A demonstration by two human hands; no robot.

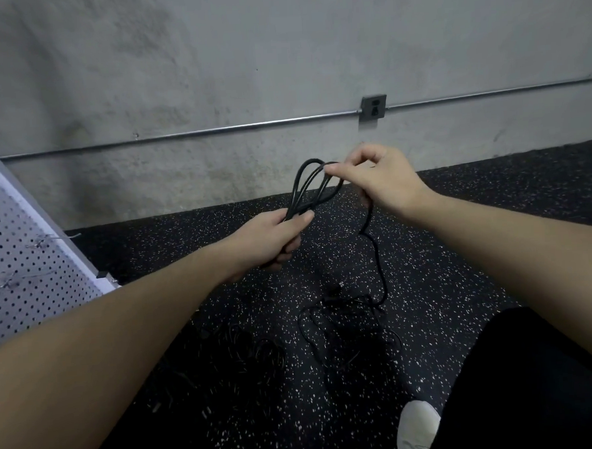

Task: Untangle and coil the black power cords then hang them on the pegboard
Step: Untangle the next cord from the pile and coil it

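Observation:
My left hand point(275, 241) grips a bundle of black power cord loops point(311, 185) held up above the floor. My right hand point(378, 177) pinches the top of the loops between thumb and fingers, and the same cord runs through its palm. From there the loose cord tail point(379, 268) hangs down to a tangle of black cords point(344, 328) on the floor. More black cords point(249, 350) lie in a dark pile to the left, hard to make out. The white pegboard point(22, 259) leans at the far left, with metal hooks point(43, 241) on it.
The floor is black rubber with white speckles point(460, 250). A grey concrete wall carries a metal conduit point(214, 130) and a power outlet point(373, 107). My black trouser leg point(522, 384) and white shoe point(416, 427) are at the bottom right.

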